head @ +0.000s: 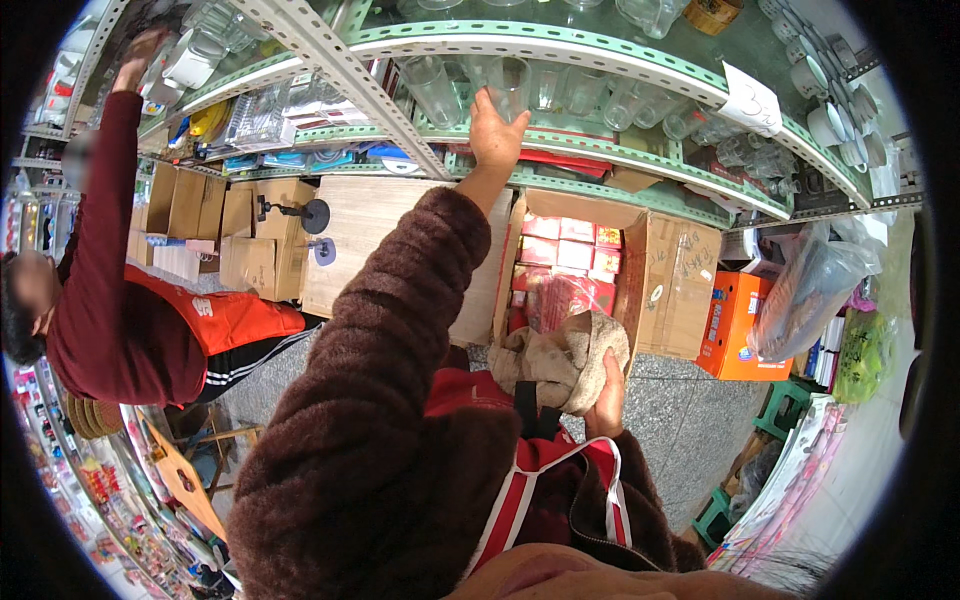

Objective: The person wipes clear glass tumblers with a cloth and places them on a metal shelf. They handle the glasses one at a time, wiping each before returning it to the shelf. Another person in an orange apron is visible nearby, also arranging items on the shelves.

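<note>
My left hand [496,133] reaches up to the shelf, its fingers and thumb on either side of the lower part of a clear drinking glass [511,79]. The glass stands at the shelf's front, among other clear glasses [433,90] on both sides. Low in front of my body, my right hand [609,394] holds a bunched beige cloth [559,360], which hides part of the fingers. Below the shelf, just beyond the cloth, an open cardboard box [637,262] contains several red packages [574,253].
A perforated metal shelf edge [555,51] runs above my left hand, and a slanted post [360,82] stands left of it. At left, another person [112,330] reaches into the shelves. White mugs [825,124] fill the right shelf end. An orange box [739,322] sits at right.
</note>
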Tool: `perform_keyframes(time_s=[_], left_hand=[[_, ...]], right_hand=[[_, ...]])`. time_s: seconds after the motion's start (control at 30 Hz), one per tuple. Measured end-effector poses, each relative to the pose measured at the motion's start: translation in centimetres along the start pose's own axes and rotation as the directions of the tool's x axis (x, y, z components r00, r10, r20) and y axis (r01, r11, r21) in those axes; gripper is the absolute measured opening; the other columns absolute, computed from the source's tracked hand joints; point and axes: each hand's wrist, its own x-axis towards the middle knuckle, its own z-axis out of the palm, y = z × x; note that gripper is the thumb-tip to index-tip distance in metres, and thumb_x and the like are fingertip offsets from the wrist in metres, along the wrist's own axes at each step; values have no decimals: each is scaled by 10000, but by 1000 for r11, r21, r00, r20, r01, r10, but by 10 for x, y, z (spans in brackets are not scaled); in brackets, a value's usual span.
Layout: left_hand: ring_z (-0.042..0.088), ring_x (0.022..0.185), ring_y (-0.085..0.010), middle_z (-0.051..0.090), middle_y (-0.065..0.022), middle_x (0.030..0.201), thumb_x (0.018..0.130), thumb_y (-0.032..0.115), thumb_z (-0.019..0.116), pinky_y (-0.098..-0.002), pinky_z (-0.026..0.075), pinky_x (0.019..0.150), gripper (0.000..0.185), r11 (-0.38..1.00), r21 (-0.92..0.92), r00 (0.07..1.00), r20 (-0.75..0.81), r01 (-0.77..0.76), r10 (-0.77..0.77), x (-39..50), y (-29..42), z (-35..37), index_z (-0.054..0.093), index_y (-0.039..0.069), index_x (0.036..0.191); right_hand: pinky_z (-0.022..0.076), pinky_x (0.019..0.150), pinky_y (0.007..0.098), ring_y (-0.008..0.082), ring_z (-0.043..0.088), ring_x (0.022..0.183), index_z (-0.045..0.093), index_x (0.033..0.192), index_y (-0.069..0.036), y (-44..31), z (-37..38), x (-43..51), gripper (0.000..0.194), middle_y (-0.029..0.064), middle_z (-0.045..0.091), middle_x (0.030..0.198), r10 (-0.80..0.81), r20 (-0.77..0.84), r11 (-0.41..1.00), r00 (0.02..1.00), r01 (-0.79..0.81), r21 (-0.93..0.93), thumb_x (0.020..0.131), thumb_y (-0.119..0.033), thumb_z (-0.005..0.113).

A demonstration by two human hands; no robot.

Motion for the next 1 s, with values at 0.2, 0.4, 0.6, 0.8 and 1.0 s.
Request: perform_keyframes(time_s=[0.2, 0.4, 0.6, 0.8, 1.0], left_hand=[[592, 1012, -428, 583, -231, 1123, 674, 238, 865, -471, 491, 862, 739, 998, 48, 995, 83, 44, -47, 1, -2, -2, 444, 21, 1241], [587, 1043, -418, 580, -221, 1130, 688, 257, 851, -469, 489, 871, 717, 998, 42, 994, 100, 43, -47, 3, -1, -5, 448, 27, 1234], [601, 1018, -415, 611, -221, 1093, 690, 264, 848, -463, 482, 871, 626, 1000, -11, 998, 54, 22, -22, 8, -1, -4, 483, 21, 1137], [618, 971, -420, 645, -226, 1039, 668, 263, 857, -460, 498, 843, 606, 993, -5, 991, 65, -119, 119, 15, -4, -16, 510, 4, 1093], [678, 935, -221, 684, -158, 1014, 691, 193, 858, -341, 548, 783, 638, 988, -140, 982, 171, -61, 85, 0, 3, -63, 498, 5, 1183]], right_hand=[[510, 955, 429, 291, 636, 1088, 505, 1324, 7, -2, 6, -3, 421, 167, 623, 1238, 24, -40, 1000, 999, -25, -9, 1028, -289, 468], [501, 971, 438, 304, 628, 1107, 489, 1348, -2, -2, 8, -7, 447, 161, 616, 1253, -35, 10, 999, 999, 36, -28, 1021, -306, 481], [498, 975, 424, 287, 628, 1105, 479, 1364, -9, -1, -3, -9, 462, 151, 619, 1250, -47, -37, 999, 998, 46, -17, 1014, -308, 510], [520, 950, 423, 279, 648, 1072, 494, 1345, 4, 0, -15, -14, 446, 159, 635, 1219, -65, 23, 998, 998, 65, -11, 1030, -310, 466], [504, 973, 416, 275, 629, 1112, 493, 1350, 7, 1, -9, -9, 437, 157, 622, 1249, -13, -41, 999, 999, 11, -35, 1029, -289, 467]])
